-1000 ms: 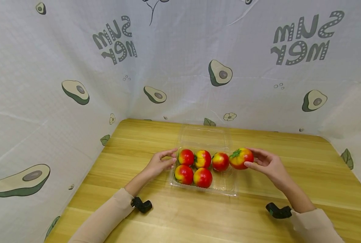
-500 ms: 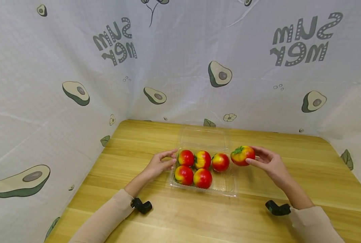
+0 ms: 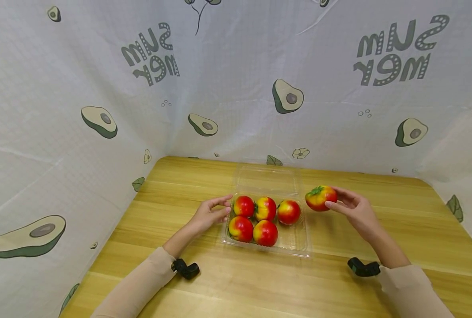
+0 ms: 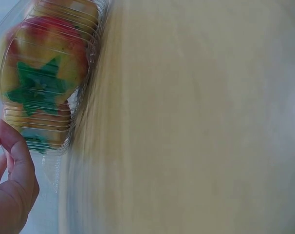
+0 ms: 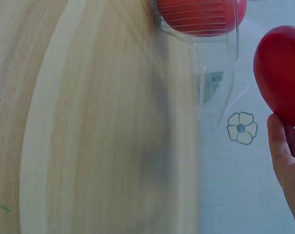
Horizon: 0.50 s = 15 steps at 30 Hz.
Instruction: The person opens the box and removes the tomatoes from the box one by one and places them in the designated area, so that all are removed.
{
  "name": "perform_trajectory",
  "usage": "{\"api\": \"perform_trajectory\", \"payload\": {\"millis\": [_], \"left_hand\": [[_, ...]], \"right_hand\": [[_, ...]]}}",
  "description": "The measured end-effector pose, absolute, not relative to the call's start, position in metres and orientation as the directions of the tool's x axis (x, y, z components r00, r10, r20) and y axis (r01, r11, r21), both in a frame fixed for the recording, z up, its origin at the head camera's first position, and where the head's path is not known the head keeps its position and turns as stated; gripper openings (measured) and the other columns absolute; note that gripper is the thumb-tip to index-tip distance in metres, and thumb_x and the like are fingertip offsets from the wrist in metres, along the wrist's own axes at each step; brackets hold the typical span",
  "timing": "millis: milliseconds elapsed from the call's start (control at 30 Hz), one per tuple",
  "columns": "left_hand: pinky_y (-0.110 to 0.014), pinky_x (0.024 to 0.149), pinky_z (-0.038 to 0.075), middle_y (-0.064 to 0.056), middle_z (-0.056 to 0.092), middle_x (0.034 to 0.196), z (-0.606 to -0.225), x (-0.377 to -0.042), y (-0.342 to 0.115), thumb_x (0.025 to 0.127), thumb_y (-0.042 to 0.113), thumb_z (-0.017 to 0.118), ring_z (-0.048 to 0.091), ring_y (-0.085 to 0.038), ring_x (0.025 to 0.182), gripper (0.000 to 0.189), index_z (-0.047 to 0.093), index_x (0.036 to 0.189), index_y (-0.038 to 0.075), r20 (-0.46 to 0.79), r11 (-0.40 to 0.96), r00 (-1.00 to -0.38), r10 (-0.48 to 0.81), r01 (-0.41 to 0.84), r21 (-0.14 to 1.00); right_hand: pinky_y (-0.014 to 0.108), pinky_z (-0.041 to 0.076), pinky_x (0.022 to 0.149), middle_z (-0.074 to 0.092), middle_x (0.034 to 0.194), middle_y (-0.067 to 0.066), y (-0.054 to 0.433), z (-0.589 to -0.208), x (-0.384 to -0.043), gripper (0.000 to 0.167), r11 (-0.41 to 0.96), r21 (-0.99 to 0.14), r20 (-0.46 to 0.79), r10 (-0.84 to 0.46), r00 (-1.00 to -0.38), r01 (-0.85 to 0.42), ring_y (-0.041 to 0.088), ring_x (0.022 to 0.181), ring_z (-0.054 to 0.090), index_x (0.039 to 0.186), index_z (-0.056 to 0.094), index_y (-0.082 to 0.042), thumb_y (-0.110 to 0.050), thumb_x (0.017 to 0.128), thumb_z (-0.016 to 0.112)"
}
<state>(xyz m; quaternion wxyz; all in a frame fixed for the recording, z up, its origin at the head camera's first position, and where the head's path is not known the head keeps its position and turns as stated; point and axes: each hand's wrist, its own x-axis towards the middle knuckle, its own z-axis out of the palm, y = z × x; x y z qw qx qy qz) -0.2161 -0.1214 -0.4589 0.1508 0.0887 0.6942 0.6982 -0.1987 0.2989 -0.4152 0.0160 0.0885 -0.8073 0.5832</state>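
Note:
A red and yellow persimmon (image 3: 321, 198) with a green leafy cap is held by my right hand (image 3: 356, 212), thumb in front and fingers behind. It is raised just off the right side of a clear plastic container (image 3: 293, 243). The right wrist view shows the same persimmon (image 5: 281, 73) from its smooth red side, at my fingertips. My left hand (image 3: 209, 216) pinches the container's left edge with thumb and fingers; in the left wrist view the thumb (image 4: 18, 146) lies right at the wall. Inside are several persimmons (image 3: 265, 232), filling its left and middle.
The container's hinged lid (image 3: 267, 180) lies folded back toward the cloth. A white printed curtain (image 3: 236, 88) borders the wooden table (image 3: 259, 287) behind and at the sides. Black cameras (image 3: 185, 268) sit at both wrists.
My right hand has lifted the persimmon up and to the right, away from the container, tilting its cap. The left hand and the other persimmons have stayed in place.

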Motion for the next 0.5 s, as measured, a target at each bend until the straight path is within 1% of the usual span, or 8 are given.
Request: {"api": "perform_trajectory", "payload": {"millis": [167,500], "left_hand": [[-0.022,0.075,0.058,-0.017,0.053,0.121,-0.460,-0.216,-0.122,0.098,0.005,0.064,0.059,-0.014,0.078,0.049,0.051,0.145,0.004,-0.088,0.010,-0.939,0.334,-0.089,0.996],[-0.019,0.072,0.057,-0.017,0.053,0.120,-0.461,-0.218,-0.121,0.098,0.004,0.063,0.060,-0.012,0.076,0.049,0.051,0.145,0.003,-0.087,-0.010,-0.939,0.333,-0.096,0.995]], "right_hand": [[0.007,0.045,0.088,0.053,0.119,-0.021,0.302,-0.417,-0.203,0.060,0.287,-0.950,0.099,-0.106,-0.989,-0.126,-0.012,0.108,0.052,0.146,0.041,0.009,-0.018,0.098,0.066],[0.006,0.046,0.085,0.059,0.114,-0.022,0.305,-0.422,-0.212,0.063,0.133,-0.989,0.054,-0.107,-0.993,-0.068,-0.011,0.104,0.057,0.148,0.039,0.006,-0.013,0.096,0.069]]}}
